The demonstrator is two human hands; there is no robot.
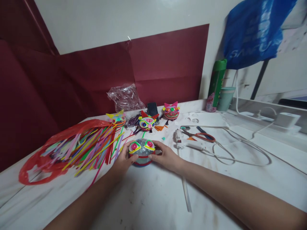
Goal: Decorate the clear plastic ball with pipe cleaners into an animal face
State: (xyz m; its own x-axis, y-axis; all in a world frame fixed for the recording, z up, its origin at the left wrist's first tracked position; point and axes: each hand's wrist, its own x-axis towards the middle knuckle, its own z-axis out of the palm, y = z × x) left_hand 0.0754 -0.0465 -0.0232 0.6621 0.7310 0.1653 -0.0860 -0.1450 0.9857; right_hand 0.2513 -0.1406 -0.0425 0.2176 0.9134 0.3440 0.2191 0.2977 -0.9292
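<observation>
Both hands on one grey ball [142, 147], front and center over the table [148, 204]; can't tell if its underside touches. Left hand [124, 156] grips its left side, right hand [165, 156] its right; fingers curled around the sides, both thumbs on the near face, gap just the ball's width. Ball has two eyes in pink, white, yellow and green on its upper part, red band around it lower down. Behind it, three finished-looking faces: yellow-eared [117, 119] at left, red-eared [147, 124] in the middle, pink-eared [171, 112] farther back right. Phone [153, 109] leans behind the middle one, clear wrapper [126, 98] to its left. Left of the hands: heap of colored strips [90, 148] spilling from a red plastic bag [30, 175]. Right: glue gun [192, 144] on its side, cord trailing right, orange-handled scissors [207, 138] just behind it. Thin pale stick [186, 195] lies near the right forearm. Green spray can [217, 84] and cup [226, 99] stand at back right.
</observation>
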